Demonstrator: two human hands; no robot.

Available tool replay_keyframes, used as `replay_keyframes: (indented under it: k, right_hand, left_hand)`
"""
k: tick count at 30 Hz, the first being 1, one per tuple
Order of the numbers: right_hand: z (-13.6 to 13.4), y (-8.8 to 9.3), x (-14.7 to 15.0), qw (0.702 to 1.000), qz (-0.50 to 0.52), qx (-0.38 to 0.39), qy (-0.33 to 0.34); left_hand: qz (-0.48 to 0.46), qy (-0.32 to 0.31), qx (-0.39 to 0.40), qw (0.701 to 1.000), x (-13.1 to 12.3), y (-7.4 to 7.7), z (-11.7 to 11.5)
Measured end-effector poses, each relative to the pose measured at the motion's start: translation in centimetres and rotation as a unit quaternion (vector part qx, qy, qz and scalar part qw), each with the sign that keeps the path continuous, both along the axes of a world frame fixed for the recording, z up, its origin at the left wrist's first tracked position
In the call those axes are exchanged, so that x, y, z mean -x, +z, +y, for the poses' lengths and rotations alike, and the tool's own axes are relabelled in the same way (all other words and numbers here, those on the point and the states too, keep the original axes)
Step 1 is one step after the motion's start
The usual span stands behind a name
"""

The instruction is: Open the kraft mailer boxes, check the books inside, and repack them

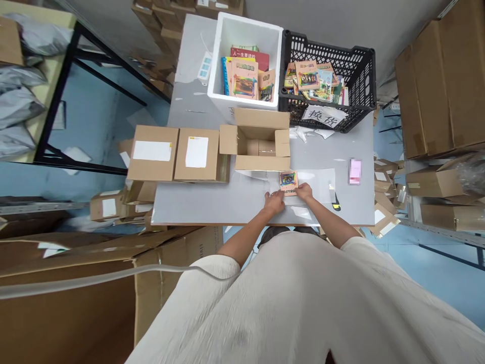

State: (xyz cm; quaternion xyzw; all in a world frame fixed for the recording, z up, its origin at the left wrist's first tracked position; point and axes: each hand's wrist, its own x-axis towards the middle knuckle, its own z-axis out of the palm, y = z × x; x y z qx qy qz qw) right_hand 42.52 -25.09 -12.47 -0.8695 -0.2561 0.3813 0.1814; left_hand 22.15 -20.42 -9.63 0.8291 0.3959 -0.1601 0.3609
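A small pink-bordered book (288, 180) with a colourful picture on its cover is between my hands near the table's front edge. My left hand (274, 202) has its fingers closed at the book's lower left corner. At the lower right side, my right hand (304, 191) pinches the book's edge. Beneath and beside the book lies a pale, thin sheet (320, 183). Just beyond the book stands an open cardboard box (261, 163), its flaps folded outward; brown cardboard surfaces show inside it.
Two closed boxes with white labels (152, 167) (196, 174) stand at left. Behind are a white foam bin (246, 103) and a black crate (364, 76), both holding books. A yellow-and-black cutter (336, 205) and a blurred pink item (355, 172) lie at right.
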Motion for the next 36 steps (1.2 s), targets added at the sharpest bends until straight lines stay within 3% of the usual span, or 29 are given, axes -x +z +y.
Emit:
replay_keyframes:
  k: [3,7,13,18,25,36]
  right_hand:
    - [-0.1,0.7,-0.3,1.0,0.01,0.016,-0.016]
    - [-1.6,2.4,-3.2,0.998,0.008,-0.05,-0.023]
    - [-5.6,4.4,-9.8,0.991,-0.018,-0.027,-0.13]
    - [-8.3,4.6,-12.9,0.98,-0.053,-0.009,-0.193]
    - [-9.3,3.5,-13.3,0.983,-0.046,-0.006,-0.179]
    - [-9.3,3.5,-12.3,0.994,-0.018,-0.009,-0.108]
  left_hand:
    - [0.004,0.004,0.001,1.0,-0.1,0.0,-0.1]
    - [0.002,0.01,-0.003,1.0,-0.4,0.1,-0.2]
    - [0.017,0.025,-0.014,0.999,-1.9,0.2,-0.5]
    - [0.053,0.046,-0.031,0.997,-3.2,0.2,-1.1]
    - [0.036,0.058,-0.031,0.997,-6.0,-0.1,-1.9]
    - [-0.06,0.038,0.002,0.997,-15.5,0.2,-3.4]
